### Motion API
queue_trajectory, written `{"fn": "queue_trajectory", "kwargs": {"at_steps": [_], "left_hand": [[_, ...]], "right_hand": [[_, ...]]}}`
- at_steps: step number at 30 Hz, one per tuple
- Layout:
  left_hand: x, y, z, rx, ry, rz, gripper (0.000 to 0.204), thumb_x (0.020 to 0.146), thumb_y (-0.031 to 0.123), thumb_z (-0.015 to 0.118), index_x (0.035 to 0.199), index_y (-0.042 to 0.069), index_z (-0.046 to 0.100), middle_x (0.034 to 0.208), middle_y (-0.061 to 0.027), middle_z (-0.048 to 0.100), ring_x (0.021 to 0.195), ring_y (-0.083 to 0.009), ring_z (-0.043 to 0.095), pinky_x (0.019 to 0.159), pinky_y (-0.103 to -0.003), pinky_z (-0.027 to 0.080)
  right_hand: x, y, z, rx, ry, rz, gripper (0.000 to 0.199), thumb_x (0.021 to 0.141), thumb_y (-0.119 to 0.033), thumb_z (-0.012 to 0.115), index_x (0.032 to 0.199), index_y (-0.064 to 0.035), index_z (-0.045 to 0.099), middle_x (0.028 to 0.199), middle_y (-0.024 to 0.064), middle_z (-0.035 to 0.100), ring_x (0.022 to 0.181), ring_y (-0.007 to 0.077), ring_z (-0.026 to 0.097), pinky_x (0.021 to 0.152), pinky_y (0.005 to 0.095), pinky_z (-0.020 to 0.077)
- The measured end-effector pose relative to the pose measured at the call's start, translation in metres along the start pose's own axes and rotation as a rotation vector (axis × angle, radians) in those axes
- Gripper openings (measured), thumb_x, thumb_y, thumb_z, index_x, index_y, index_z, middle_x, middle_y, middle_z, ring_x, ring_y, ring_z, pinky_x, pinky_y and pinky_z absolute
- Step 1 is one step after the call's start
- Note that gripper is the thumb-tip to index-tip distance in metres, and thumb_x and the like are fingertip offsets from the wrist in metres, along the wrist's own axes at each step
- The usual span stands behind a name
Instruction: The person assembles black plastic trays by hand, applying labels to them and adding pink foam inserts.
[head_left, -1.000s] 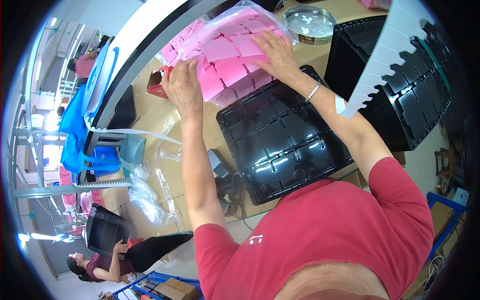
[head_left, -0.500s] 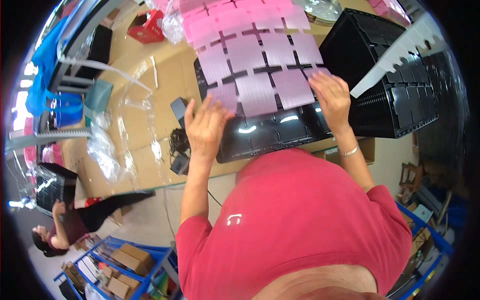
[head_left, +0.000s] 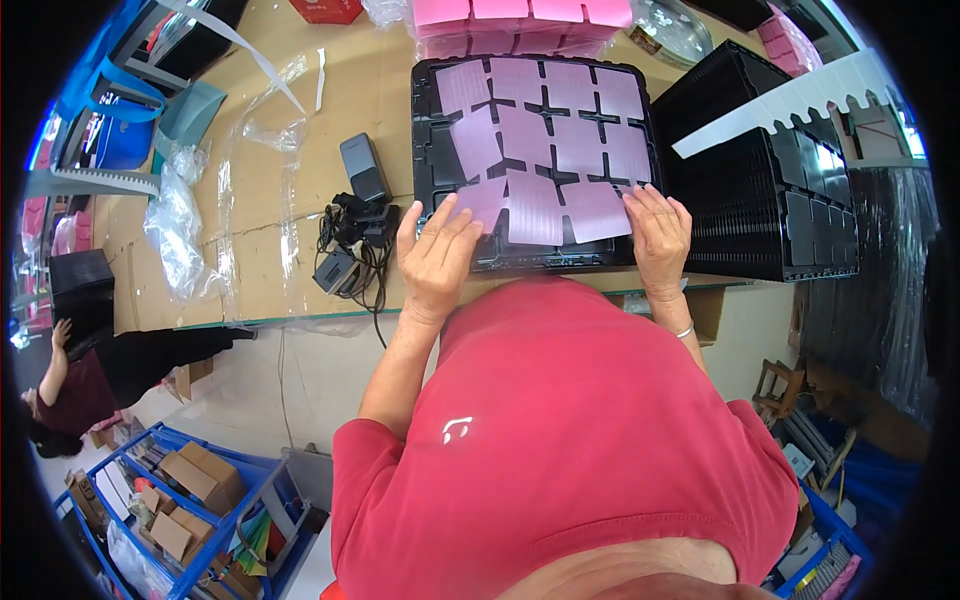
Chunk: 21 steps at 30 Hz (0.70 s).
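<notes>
A thin pink sheet with cross-shaped cut-outs lies over a black plastic tray in front of me. Its near-left squares sit askew, and the near edge stops short of the tray's front rim. My left hand has its fingertips at the sheet's near-left corner, thumb out to the side. At the near-right corner, my right hand holds the edge between bent fingers and thumb. Black tray compartments show through the cut-outs.
Stacked black trays stand to the right, a white notched strip above them. Behind the tray is a stack of pink sheets. A dark box-shaped device and cables lie left. Another person is at far left.
The pink sheet has come down from the pink stack behind and now lies over the black tray. Both hands stay at its near corners. My view has shifted.
</notes>
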<state>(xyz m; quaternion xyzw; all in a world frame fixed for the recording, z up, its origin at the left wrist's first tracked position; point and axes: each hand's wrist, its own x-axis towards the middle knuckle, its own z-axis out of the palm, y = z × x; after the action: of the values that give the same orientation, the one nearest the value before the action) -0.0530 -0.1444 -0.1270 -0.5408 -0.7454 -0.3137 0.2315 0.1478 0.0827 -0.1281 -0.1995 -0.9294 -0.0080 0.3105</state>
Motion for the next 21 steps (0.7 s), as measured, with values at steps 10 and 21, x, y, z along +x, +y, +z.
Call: {"fn": "queue_trajectory", "kwargs": {"at_steps": [10,21], "left_hand": [[0.006,-0.005,-0.006,0.032,-0.137,-0.065,0.035,0.073,0.001,0.067,0.106,0.012,0.065,0.103,-0.0033,0.067,0.115,-0.0239,0.059,0.105,-0.045,0.033],[-0.015,-0.013,0.018,0.120,-0.066,-0.143,0.019,0.076,0.007,0.065,0.095,0.011,0.068,0.100,-0.0052,0.068,0.114,-0.0237,0.059,0.105,-0.051,0.033]], "right_hand": [[0.001,-0.003,-0.001,-0.030,-0.011,-0.037,0.024,0.081,-0.005,0.068,0.104,-0.0117,0.070,0.108,0.0030,0.069,0.108,0.0185,0.063,0.094,0.0366,0.0427],[0.004,0.003,0.004,-0.010,-0.035,-0.037,0.025,0.079,-0.005,0.070,0.103,-0.0130,0.070,0.108,0.0015,0.069,0.111,0.0186,0.062,0.096,0.0372,0.0418]]}}
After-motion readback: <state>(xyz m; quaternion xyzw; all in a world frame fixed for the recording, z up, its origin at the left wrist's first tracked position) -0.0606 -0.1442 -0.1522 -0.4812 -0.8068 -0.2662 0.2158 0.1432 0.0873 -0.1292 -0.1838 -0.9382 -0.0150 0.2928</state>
